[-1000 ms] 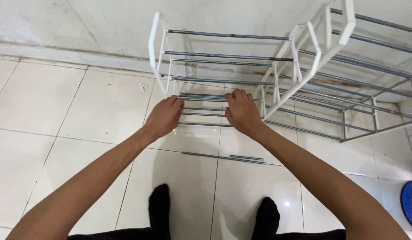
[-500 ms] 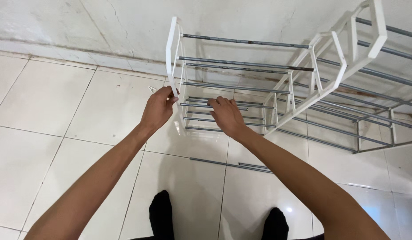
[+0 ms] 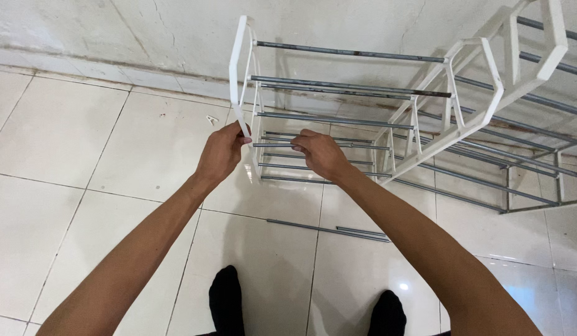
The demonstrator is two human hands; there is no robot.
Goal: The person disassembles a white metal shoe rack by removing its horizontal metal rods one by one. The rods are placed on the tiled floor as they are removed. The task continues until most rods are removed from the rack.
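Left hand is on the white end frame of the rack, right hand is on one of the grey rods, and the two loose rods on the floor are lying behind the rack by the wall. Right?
Not quite. The head view shows the loose rods on the tiles in front of the rack, near the feet, not by the wall. The left hand does grip the white end frame; the right hand holds a grey rod.

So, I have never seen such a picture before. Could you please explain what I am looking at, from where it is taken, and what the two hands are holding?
The camera sits on a person's head and looks down, so you see that person's own bare arms and two feet in black socks. The left hand grips the white end frame of a rack with grey metal rods. The right hand pinches one of those rods near its left end. A second similar rack leans beside it on the right. On the white tiled floor, loose rods lie in front of the feet.
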